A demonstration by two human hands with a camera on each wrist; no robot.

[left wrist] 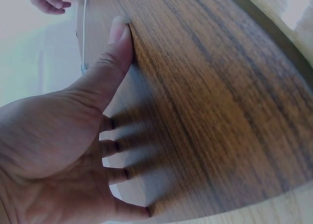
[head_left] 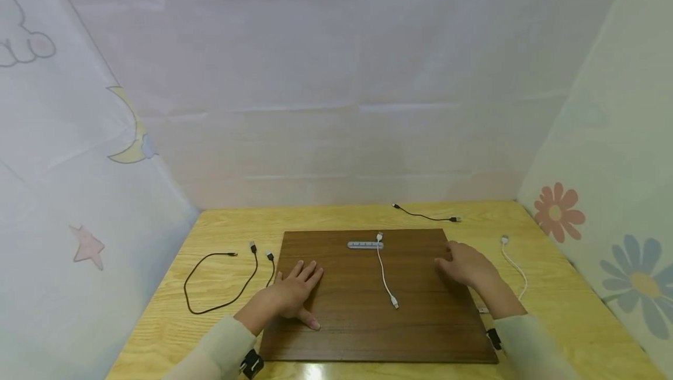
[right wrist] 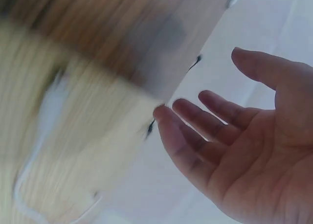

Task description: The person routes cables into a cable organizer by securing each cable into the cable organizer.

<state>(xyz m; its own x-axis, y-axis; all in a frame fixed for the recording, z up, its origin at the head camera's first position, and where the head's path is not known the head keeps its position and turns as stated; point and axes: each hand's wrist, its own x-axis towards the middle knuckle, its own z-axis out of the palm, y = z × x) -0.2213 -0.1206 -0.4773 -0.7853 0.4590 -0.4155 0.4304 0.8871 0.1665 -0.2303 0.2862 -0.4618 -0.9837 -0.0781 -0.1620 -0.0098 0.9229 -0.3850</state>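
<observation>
the left sleeve and right sleeve are long, plain and pale cream; a small black boxy camera shows by each cuff.

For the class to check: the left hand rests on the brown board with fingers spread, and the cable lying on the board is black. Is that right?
Not quite: the cable on the brown board is white, as the head view shows. The left hand does rest there with fingers spread.
</observation>
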